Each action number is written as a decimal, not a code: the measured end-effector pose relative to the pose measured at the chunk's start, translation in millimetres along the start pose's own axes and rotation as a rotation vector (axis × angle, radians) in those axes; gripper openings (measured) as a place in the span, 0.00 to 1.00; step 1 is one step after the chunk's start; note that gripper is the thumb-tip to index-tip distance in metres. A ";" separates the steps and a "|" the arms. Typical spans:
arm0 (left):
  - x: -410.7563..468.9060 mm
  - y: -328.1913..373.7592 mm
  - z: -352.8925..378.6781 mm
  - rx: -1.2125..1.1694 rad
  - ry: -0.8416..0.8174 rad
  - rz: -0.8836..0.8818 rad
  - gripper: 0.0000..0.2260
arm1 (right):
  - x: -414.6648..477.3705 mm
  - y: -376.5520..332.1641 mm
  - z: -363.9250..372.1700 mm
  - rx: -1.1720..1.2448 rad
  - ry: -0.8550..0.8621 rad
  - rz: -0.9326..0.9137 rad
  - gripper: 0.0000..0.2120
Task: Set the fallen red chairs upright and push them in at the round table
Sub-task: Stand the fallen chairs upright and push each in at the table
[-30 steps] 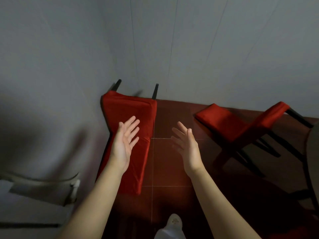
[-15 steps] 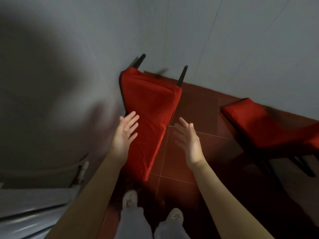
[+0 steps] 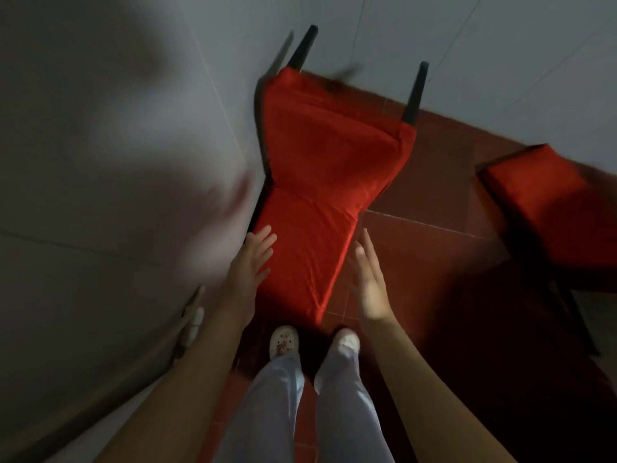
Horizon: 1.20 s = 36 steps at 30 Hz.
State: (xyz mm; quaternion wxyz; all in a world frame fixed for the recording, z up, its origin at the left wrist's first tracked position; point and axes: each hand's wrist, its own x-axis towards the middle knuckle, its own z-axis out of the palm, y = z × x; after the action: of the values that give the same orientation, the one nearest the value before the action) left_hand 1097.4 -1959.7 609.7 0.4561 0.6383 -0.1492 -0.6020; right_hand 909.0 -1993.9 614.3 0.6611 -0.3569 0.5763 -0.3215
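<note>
Left hand [image 3: 248, 262] and right hand [image 3: 370, 279] are hovering, fingers spread, gripping nothing, flanking the fallen red chair [image 3: 320, 182], the left perhaps touching

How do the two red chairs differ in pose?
The corner chair lies on its back by the wall, black legs pointing away; the right chair is tilted, partly out of frame. The left hand and right hand flank the corner chair, not the right chair. Both are red.

Dim room, motion blur, dark shadow bottom right, wide-angle warp
</note>
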 end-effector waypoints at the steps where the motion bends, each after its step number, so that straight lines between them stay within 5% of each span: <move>1: 7.0 -3.5 -5.5 -0.002 0.012 -0.014 0.22 | 9.8 5.3 4.2 -0.005 -0.001 -0.003 0.26; 14: 101.0 -72.3 -47.0 0.042 0.064 -0.109 0.24 | 92.0 106.9 12.4 -0.049 0.006 0.127 0.25; 20: 149.7 -119.0 -52.0 0.074 0.117 -0.132 0.21 | 130.8 166.8 6.5 -0.131 0.018 0.151 0.32; 31: 344.9 -298.3 -109.4 0.227 0.332 0.018 0.22 | 287.9 365.8 -30.0 -0.634 0.275 0.173 0.39; 36: 425.6 -359.5 -153.6 0.367 0.334 0.046 0.23 | 352.9 445.3 -39.2 -0.758 0.239 0.151 0.44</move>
State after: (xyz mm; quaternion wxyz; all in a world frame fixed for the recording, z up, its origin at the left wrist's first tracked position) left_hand 1205.5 -2018.7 45.0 0.3644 0.7975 -0.1929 -0.4405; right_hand 921.8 -2053.3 48.0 0.4327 -0.4921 0.7515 -0.0760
